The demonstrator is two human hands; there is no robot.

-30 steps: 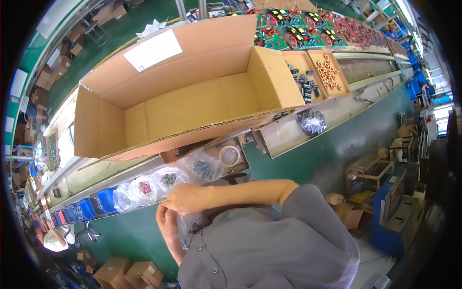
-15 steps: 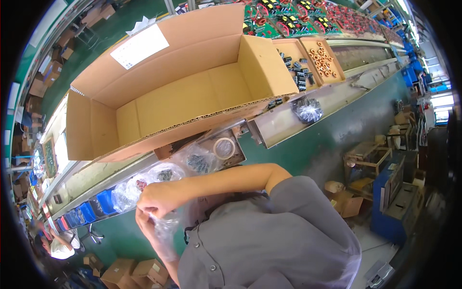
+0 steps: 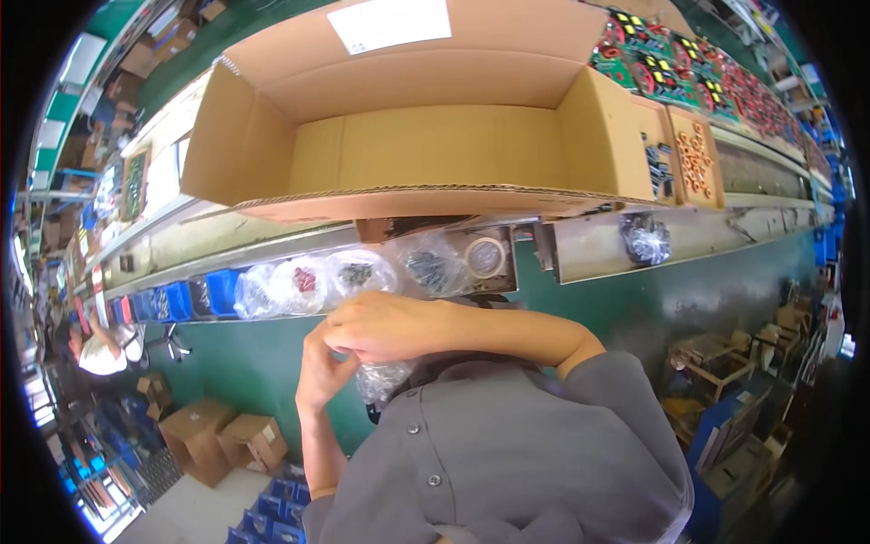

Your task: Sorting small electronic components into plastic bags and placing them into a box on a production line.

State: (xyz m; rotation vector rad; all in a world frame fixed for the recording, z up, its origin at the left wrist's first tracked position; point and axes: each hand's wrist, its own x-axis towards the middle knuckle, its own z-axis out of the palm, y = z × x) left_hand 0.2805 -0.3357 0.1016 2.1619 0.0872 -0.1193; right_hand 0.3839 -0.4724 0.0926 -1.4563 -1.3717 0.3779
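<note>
Clear plastic bag [image 3: 382, 379] pinched between left hand [image 3: 319, 372] and right hand [image 3: 385, 326].

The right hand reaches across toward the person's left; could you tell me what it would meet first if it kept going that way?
Probably the left hand, which is right beside the right hand, both on the clear plastic bag. Depth is hard to judge in this view.

The head camera looks steeply down (fisheye, close) over the cardboard box [image 3: 426, 136] and workbench [image 3: 689, 240].
</note>
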